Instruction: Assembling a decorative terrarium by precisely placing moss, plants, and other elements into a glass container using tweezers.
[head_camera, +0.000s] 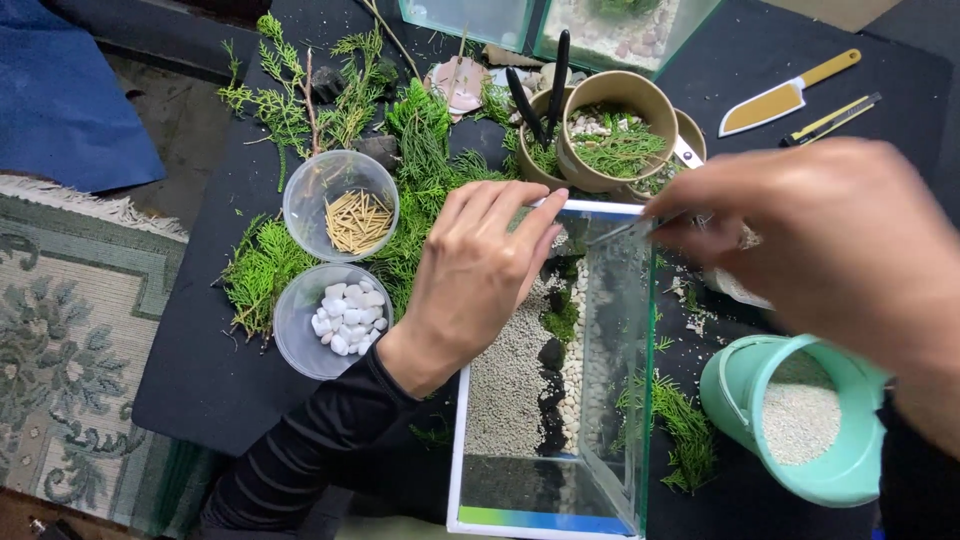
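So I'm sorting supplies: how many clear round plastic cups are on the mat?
2, both left of the left hand: the upper clear cup holds thin tan sticks, the lower clear cup holds white pebbles. More could be hidden behind the hands.

A tank (545, 380) stands at the middle of the mat (200, 390), with gravel (505, 375) in it. Left of it lie two cups, the sticks (357, 220) behind the pebbles (347, 322), among sprigs (420, 170). A bucket (800, 420) lies right of the tank, pots (615, 130) behind it, and a knife (785, 95) far right.
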